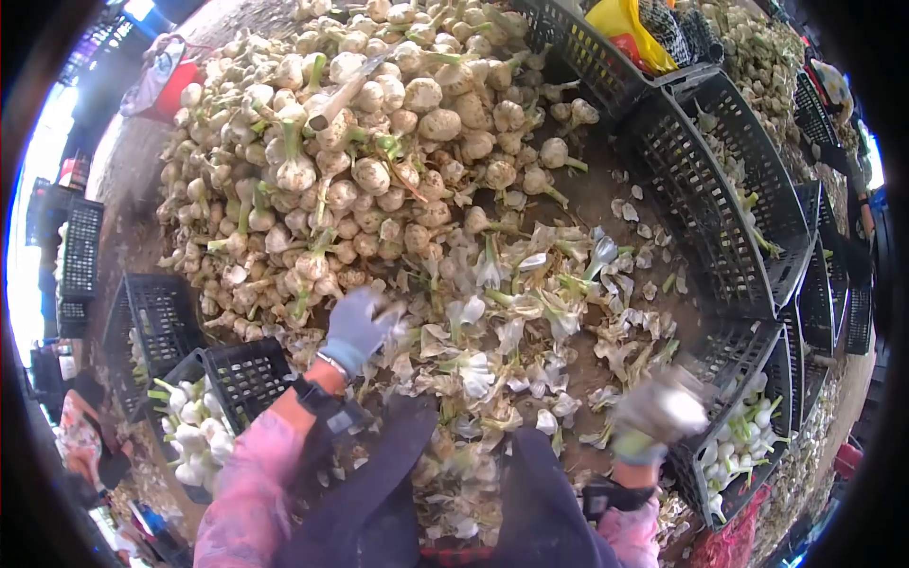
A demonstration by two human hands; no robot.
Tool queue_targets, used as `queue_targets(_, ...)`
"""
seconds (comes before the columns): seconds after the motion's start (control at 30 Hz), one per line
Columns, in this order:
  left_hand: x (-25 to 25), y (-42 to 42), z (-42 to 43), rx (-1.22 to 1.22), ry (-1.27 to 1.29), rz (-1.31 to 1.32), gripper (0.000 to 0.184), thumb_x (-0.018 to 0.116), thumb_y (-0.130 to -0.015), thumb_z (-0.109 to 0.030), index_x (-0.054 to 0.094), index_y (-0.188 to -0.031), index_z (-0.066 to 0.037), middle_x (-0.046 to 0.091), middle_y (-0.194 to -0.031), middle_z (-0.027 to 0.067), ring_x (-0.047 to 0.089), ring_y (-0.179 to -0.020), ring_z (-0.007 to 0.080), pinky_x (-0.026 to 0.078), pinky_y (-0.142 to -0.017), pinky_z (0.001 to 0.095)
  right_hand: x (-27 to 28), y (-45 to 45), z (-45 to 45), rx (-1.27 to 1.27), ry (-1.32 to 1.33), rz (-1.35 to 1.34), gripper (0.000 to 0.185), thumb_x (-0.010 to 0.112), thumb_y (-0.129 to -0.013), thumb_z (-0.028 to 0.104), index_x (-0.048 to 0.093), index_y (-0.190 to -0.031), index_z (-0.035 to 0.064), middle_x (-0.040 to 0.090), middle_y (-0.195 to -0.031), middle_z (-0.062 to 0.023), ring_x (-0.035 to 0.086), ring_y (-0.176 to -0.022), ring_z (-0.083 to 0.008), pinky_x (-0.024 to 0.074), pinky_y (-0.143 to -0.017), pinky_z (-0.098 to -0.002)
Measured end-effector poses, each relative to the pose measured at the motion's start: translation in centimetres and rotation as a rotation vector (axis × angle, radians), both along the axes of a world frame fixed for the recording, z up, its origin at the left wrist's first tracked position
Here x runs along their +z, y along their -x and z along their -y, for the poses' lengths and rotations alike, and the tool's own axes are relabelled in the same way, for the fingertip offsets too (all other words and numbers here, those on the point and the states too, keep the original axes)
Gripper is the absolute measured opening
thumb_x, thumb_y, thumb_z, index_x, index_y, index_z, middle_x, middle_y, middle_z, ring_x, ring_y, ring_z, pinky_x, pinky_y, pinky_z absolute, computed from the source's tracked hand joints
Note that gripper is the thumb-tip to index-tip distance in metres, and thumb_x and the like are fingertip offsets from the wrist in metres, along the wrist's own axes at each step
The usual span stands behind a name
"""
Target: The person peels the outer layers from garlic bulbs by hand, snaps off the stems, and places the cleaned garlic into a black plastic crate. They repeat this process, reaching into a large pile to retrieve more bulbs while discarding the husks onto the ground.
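My left hand (361,327), in a pale blue-grey glove, is at the lower edge of a large heap of garlic bulbs (369,175). Its fingertips are blurred, so what they hold, if anything, is unclear. My right hand (653,412), smeared by motion, is beside the black crate of clean white bulbs (696,473) at the lower right. A whitish blur shows at its fingers, too smeared to make out. Loose papery garlic skins (502,331) and cut stems lie between my hands.
Another black crate (248,369) with white bulbs is at the lower left. Tall black crates (701,189) line the right side. A red and white bucket (170,85) is at the upper left, and a yellow bag (630,33) at the top. A person's patterned sleeve (80,431) shows far left.
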State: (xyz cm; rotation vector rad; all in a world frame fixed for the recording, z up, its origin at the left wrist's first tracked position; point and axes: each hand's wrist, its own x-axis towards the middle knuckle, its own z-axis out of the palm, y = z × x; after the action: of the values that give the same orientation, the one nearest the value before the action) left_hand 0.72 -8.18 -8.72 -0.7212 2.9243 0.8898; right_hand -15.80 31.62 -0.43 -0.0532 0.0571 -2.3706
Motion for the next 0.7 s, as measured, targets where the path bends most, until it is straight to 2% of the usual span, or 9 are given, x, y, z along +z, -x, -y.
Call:
queue_targets(0.07, -0.3, 2.4, 0.7, 0.006, 0.187, -0.238, 0.032, 0.067, -0.085, -0.023, 0.063, -0.113, -0.007, 0.066, -0.102, 0.015, 0.062, -0.093, 0.0353, 0.05, -0.078, 0.042, 3.4, 1.2, -4.5, -0.217, 0.25, -0.085, 0.037, 0.054, -0.094, 0.056, 0.068, -0.106, 0.0243, 0.064, -0.076, 0.0059, 0.054, -0.057, -0.0103, 0.0444, -0.058, -0.0278)
queue_targets(0.17, -2.9, 6.9, 1.5, -0.158, 0.336, -0.215, 0.046, 0.068, -0.083, -0.023, 0.054, -0.124, -0.008, 0.057, -0.121, 0.0155, 0.056, -0.111, 0.0323, 0.049, -0.085, 0.042, 2.0, 1.6, -4.7, -0.199, 0.008, 0.009, 0.034, 0.055, -0.097, 0.048, 0.072, -0.091, 0.0195, 0.066, -0.076, 0.0094, 0.056, -0.059, -0.0066, 0.0434, -0.062, -0.026)
queue_targets(0.23, -5.1, 8.6, 1.1, -0.177, 0.531, -0.002, 0.05, 0.067, -0.084, -0.023, 0.051, -0.129, -0.009, 0.054, -0.122, 0.0159, 0.055, -0.112, 0.0331, 0.049, -0.085, 0.0418, 0.2, 0.2, -2.2, -0.066, -0.282, 0.059, 0.049, 0.048, -0.095, 0.061, 0.061, -0.069, 0.0216, 0.052, -0.064, 0.0082, 0.043, -0.058, -0.0096, 0.0361, -0.06, -0.0266)
queue_targets(0.3, -7.5, 9.8, 1.4, -0.159, 0.62, 0.184, 0.057, 0.071, -0.081, -0.027, 0.048, -0.13, -0.011, 0.051, -0.121, 0.0157, 0.054, -0.111, 0.035, 0.049, -0.085, 0.0413, 0.3, -2.0, 3.1, 0.064, -0.473, 0.312, 0.053, 0.05, -0.094, 0.062, 0.054, -0.063, 0.0196, 0.046, -0.062, 0.0067, 0.042, -0.058, -0.0108, 0.0344, -0.058, -0.0272)
queue_targets(0.33, -7.2, 9.9, 1.2, -0.117, 0.529, 0.156, 0.058, 0.074, -0.078, -0.027, 0.048, -0.128, -0.01, 0.052, -0.119, 0.0156, 0.054, -0.109, 0.0348, 0.049, -0.084, 0.0411, -0.4, -2.4, 5.4, 0.165, -0.729, 0.02, 0.055, 0.052, -0.093, 0.061, 0.051, -0.06, 0.017, 0.047, -0.063, 0.0031, 0.045, -0.061, -0.0116, 0.0352, -0.058, -0.0274)
queue_targets(0.37, -6.1, 9.8, 0.8, -0.073, 0.439, 0.13, 0.059, 0.076, -0.076, -0.027, 0.049, -0.126, -0.01, 0.052, -0.117, 0.0156, 0.054, -0.107, 0.0346, 0.049, -0.083, 0.041, -3.6, -2.9, 5.6, 0.27, -0.486, 0.201, 0.047, 0.061, -0.092, 0.053, 0.059, -0.069, 0.0121, 0.059, -0.067, -0.0029, 0.05, -0.061, -0.0142, 0.0438, -0.063, -0.0316)
queue_targets(0.43, -3.6, 9.7, -0.2, -0.025, 0.268, -0.021, 0.061, 0.079, -0.071, -0.026, 0.05, -0.121, -0.008, 0.051, -0.113, 0.0156, 0.054, -0.105, 0.0337, 0.049, -0.083, 0.0409, -4.3, -2.9, 8.7, 0.35, -0.761, -0.105, 0.039, 0.061, -0.095, 0.047, 0.064, -0.094, 0.0084, 0.065, -0.082, -0.004, 0.056, -0.069, -0.0131, 0.0482, -0.066, -0.03)
queue_targets(0.53, 1.1, 7.1, -4.6, -0.089, 0.034, -0.391, 0.059, 0.083, -0.065, -0.021, 0.051, -0.112, -0.006, 0.05, -0.108, 0.0159, 0.054, -0.099, 0.0314, 0.049, -0.084, 0.0416, -3.5, -2.7, 11.8, 0.35, -1.065, -0.196, 0.04, 0.063, -0.096, 0.039, 0.061, -0.118, 0.006, 0.065, -0.091, -0.0033, 0.059, -0.075, -0.01, 0.0482, -0.064, -0.0252)
queue_targets(0.7, 5.7, 4.6, -9.7, -0.262, -0.065, -0.361, 0.066, 0.086, -0.064, -0.02, 0.058, -0.122, -0.009, 0.054, -0.109, 0.015, 0.058, -0.1, 0.0324, 0.049, -0.085, 0.0409, -3.2, -3.4, 14.0, 0.308, -1.121, -0.242, 0.034, 0.069, -0.094, 0.023, 0.063, -0.119, 0.0022, 0.067, -0.098, -0.002, 0.059, -0.078, -0.0055, 0.0486, -0.064, -0.0207)
